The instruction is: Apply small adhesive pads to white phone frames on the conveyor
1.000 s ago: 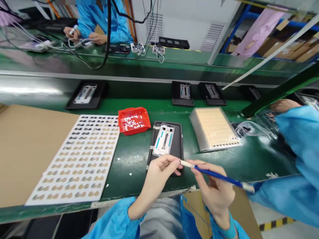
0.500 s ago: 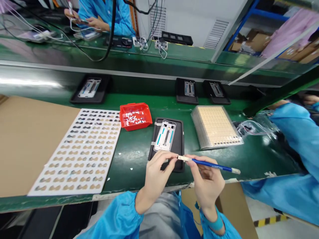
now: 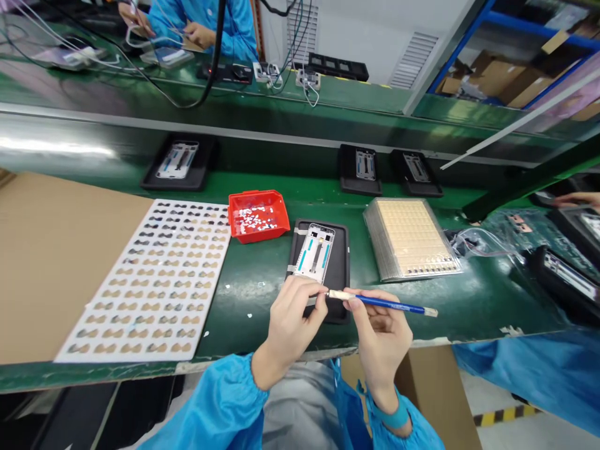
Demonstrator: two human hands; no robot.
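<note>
My right hand (image 3: pixel 380 331) grips a thin blue tool (image 3: pixel 389 304) with a pale tip, held level above the bench's near edge. My left hand (image 3: pixel 294 315) is pinched at that tip, fingers together; whether anything small lies between them I cannot make out. Just beyond both hands a black tray (image 3: pixel 338 262) holds a white phone frame (image 3: pixel 315 254) with teal strips. A red bin (image 3: pixel 257 215) of small white parts stands to the tray's left.
A white sheet (image 3: pixel 154 281) with rows of small tan pieces lies left, on brown cardboard (image 3: pixel 51 250). A stack of tan gridded trays (image 3: pixel 410 237) sits right. More black trays (image 3: pixel 178 162) ride the belt behind. Another person's blue sleeve (image 3: pixel 525 375) is at the right; another works at the far bench.
Both hands have drifted slightly up and left toward the black tray. The tool has swung from pointing down-right to nearly level. The blue sleeve at right has pulled back.
</note>
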